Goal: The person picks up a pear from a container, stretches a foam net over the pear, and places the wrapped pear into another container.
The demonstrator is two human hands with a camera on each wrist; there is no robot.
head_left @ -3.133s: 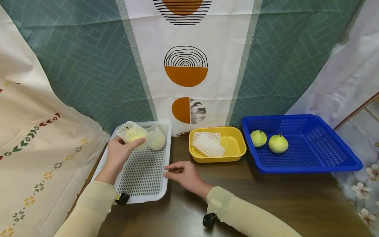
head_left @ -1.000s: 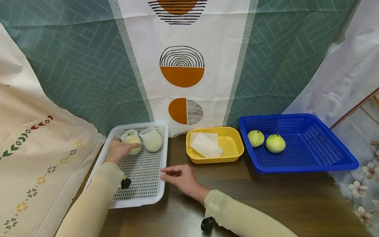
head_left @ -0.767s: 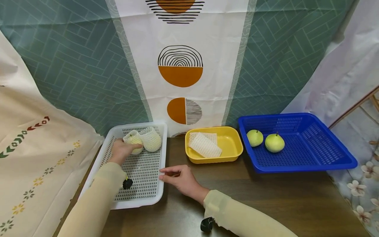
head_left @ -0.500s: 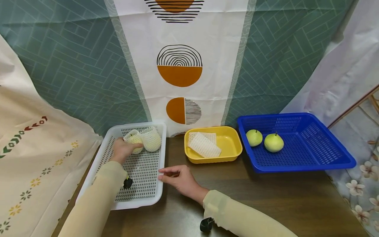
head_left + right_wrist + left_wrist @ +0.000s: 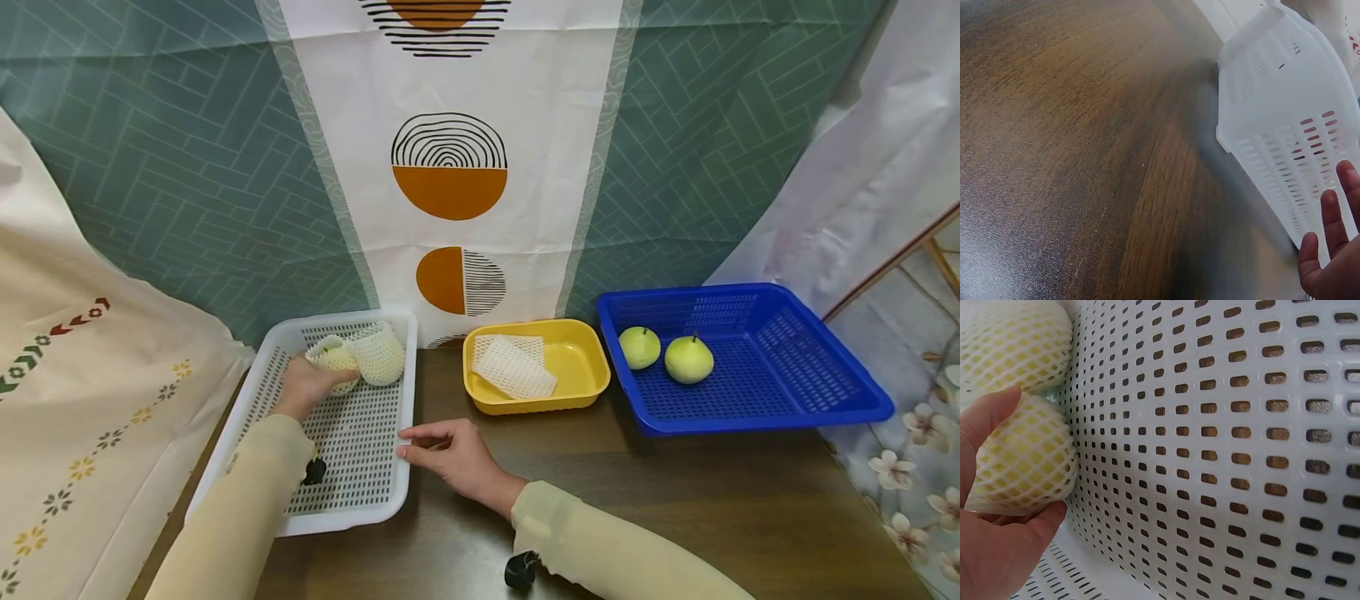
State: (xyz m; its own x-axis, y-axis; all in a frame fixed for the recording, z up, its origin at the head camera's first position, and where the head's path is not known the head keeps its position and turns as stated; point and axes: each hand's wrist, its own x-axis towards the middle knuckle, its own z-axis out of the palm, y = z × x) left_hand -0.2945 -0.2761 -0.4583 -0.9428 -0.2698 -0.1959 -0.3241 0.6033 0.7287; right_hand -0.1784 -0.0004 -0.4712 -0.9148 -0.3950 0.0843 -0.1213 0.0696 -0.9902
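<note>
My left hand (image 5: 300,387) grips a pear in a white foam net (image 5: 339,359) low in the white basket (image 5: 411,367). In the left wrist view the thumb and fingers curl round this netted pear (image 5: 1025,456), close against a second netted pear (image 5: 1019,344). That second pear (image 5: 381,354) is to its right in the head view. My right hand (image 5: 467,460) touches the basket's right rim with thumb and index fingertips. In the right wrist view the right hand (image 5: 1335,250) has its other fingers loosely bent beside the basket's outer wall (image 5: 1272,119).
A yellow tray (image 5: 588,367) holds flat foam nets (image 5: 513,367) right of the white basket. Farther right, a blue basket (image 5: 780,400) holds two bare pears, one left (image 5: 639,347) and one right (image 5: 688,359). Patterned cloths hang behind and at both sides of the brown table (image 5: 600,475).
Since the earliest frame, the left hand has lowered the netted pear from above the basket to beside the other one, still gripping it. The right hand stays at the rim.
</note>
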